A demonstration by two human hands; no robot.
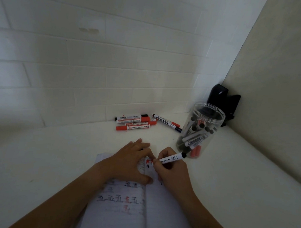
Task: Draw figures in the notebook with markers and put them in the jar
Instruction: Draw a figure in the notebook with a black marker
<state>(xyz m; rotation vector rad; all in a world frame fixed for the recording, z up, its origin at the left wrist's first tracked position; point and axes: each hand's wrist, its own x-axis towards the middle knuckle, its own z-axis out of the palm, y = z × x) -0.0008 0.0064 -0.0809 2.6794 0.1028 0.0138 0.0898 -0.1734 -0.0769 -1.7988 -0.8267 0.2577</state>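
Observation:
An open notebook (125,209) lies on the white table in front of me, its pages marked with red and black figures. My left hand (130,162) rests flat on the upper left page, fingers spread. My right hand (171,168) grips a white marker with a black end (172,158), its tip down on the page near the notebook's fold. A clear plastic jar (200,129) stands open to the right of my hands and holds several markers. A pile of red and black markers (135,122) lies near the wall, with two more markers (167,123) beside it.
A black device (222,99) sits in the corner behind the jar. A white tiled wall runs along the back and a beige wall (271,84) closes off the right side. White tabletop (49,152) spreads to the left of the notebook.

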